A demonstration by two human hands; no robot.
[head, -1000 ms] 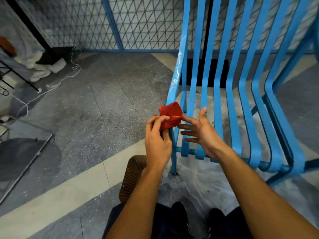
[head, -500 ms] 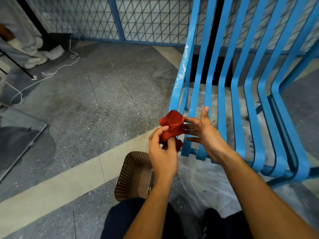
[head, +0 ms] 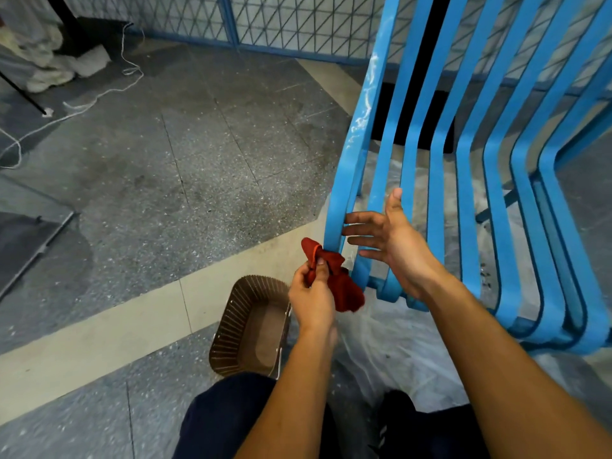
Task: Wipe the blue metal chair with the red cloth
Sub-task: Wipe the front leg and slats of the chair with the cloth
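Down low, the left hand [head: 311, 294] pinches the bunched red cloth [head: 334, 279] between thumb and fingers, its folds touching the nearest slat of the blue chair [head: 437, 180] near the front edge. At about two o'clock from it, the right hand [head: 394, 246] hangs with fingers spread, holding nothing, fingertips just beside that same slat. The chair's top and right side run out of view. At seven o'clock from the cloth, a brown basket [head: 238, 326] sits on the floor [head: 165, 180], partly hidden by the left forearm and a knee.

Brown ribbed basket [head: 231, 326], white cord [head: 99, 97], mesh fence [head: 298, 24]
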